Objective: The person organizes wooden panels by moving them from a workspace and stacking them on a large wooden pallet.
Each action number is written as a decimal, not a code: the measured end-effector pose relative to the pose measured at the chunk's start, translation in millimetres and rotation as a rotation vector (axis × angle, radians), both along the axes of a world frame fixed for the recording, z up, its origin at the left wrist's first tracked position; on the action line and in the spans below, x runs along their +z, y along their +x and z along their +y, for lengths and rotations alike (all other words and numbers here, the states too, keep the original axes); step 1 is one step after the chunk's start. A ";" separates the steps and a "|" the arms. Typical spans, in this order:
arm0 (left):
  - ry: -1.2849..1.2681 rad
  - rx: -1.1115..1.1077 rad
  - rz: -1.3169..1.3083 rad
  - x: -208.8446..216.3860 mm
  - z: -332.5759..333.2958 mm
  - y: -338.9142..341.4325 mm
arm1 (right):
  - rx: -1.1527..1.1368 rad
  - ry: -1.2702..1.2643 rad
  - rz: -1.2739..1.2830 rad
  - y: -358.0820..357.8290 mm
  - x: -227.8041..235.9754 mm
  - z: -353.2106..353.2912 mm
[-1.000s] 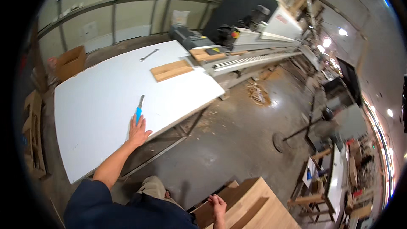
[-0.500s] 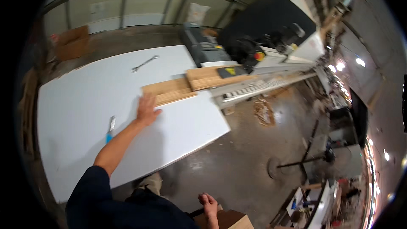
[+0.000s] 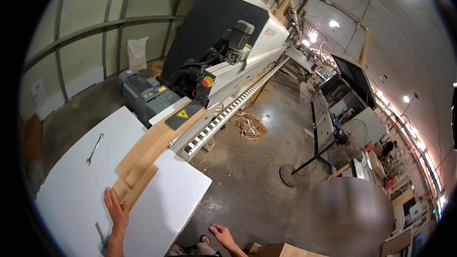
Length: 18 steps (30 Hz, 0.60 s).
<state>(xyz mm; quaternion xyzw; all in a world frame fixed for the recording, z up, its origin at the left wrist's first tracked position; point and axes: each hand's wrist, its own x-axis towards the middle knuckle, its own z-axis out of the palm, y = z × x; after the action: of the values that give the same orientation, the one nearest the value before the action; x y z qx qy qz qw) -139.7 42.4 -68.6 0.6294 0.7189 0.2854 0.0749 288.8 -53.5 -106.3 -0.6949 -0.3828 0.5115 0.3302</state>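
Note:
My left hand (image 3: 116, 208) lies with outstretched fingers against the near end of a light wooden board (image 3: 139, 186) on a white tabletop (image 3: 164, 204). A second wooden board (image 3: 152, 145) sits beside and ahead of it, its far end under the dark guard with a yellow warning sign (image 3: 183, 115) at the machine's infeed. Low over the floor by the table's right edge, my right hand (image 3: 222, 236) is loosely curled, with nothing visible in it. A utility knife (image 3: 101, 232), partly hidden by my left forearm, and a wrench (image 3: 95, 149) lie on the tabletop.
Ahead runs a long machine with a toothed conveyor track (image 3: 228, 114), a red stop button (image 3: 207, 82) and a grey motor (image 3: 147, 96). Wood scraps (image 3: 250, 127) litter the floor. A pedestal fan (image 3: 340, 138) stands right; a cardboard box (image 3: 273, 250) is at the lower edge.
The view has swung right, showing more of the machine. The board at my left hand now overlaps more alongside the other one. My right hand stays curled.

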 end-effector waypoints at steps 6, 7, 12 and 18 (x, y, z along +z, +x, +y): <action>-0.069 -0.050 0.083 63.0 86.8 49.1 | 0.169 0.332 -0.030 -46.5 27.0 116.0; -0.134 -0.034 0.123 64.7 104.9 53.4 | 0.226 0.374 -0.052 -53.7 23.4 133.0; -0.277 0.005 0.142 39.5 102.6 56.3 | 0.450 0.478 -0.036 -76.9 48.1 177.9; -0.271 0.088 0.155 20.9 73.9 56.3 | 0.568 0.391 -0.076 -58.3 35.4 215.0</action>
<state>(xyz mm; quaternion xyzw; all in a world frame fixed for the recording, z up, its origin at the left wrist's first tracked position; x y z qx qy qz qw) -83.5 116.3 -47.7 0.6016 0.7813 0.1394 0.0909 230.5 161.5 -70.9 -0.5026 -0.6637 0.4739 0.2870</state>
